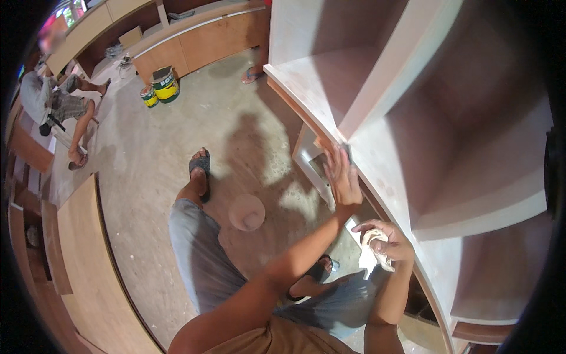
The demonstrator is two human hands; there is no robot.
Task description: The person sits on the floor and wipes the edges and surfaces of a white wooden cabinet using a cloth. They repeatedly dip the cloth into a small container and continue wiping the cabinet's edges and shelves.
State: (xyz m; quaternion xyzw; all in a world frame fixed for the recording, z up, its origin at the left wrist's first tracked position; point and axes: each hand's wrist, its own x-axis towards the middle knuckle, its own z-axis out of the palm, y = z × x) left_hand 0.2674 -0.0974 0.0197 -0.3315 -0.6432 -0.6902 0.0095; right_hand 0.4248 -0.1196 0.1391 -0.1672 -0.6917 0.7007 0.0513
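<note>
My left hand (343, 180) reaches up to the front edge of a white-coated wooden cabinet (377, 168), its fingers nearly straight and pressed along that edge. Under its fingertips shows a small dark grey piece (346, 153), perhaps sandpaper; most of it is covered. Closer to me, my right hand (396, 241) is curled around a crumpled white cloth (372, 252), beside the same cabinet edge. One end of the cloth hangs below the fingers. Whitish patches and pinkish wood tones mark the cabinet's panels.
A pale round bucket (247, 212) stands on the floor between my feet. Two paint cans (165, 85) sit by a low wooden cabinet (203, 44). A seated person (59, 106) is at far left; another person's foot (250, 75) shows at the back. A wooden panel (97, 265) lies left.
</note>
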